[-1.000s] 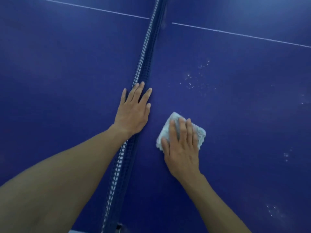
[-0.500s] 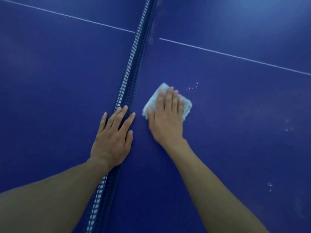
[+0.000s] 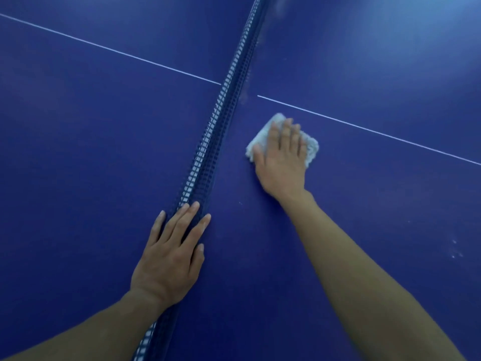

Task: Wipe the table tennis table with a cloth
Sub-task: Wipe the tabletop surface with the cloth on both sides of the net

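The blue table tennis table [image 3: 364, 74] fills the view, split by its net [image 3: 208, 142], which runs from bottom centre to the top. A small folded white cloth [image 3: 311, 148] lies flat on the right half, just below the white centre line [image 3: 377, 131]. My right hand [image 3: 282, 162] presses on the cloth with straight fingers and covers most of it. My left hand [image 3: 171, 259] rests flat with straight fingers on top of the net, lower in the view.
Faint white specks [image 3: 455, 250] mark the table at the lower right. A tiny speck [image 3: 240, 203] lies between my hands. The white centre line continues on the left half [image 3: 109, 48]. A pale light glare sits at the top right.
My right hand has pushed the cloth away from me along the right half, over the white specks, up to the centre line. My left hand has stayed on the net.
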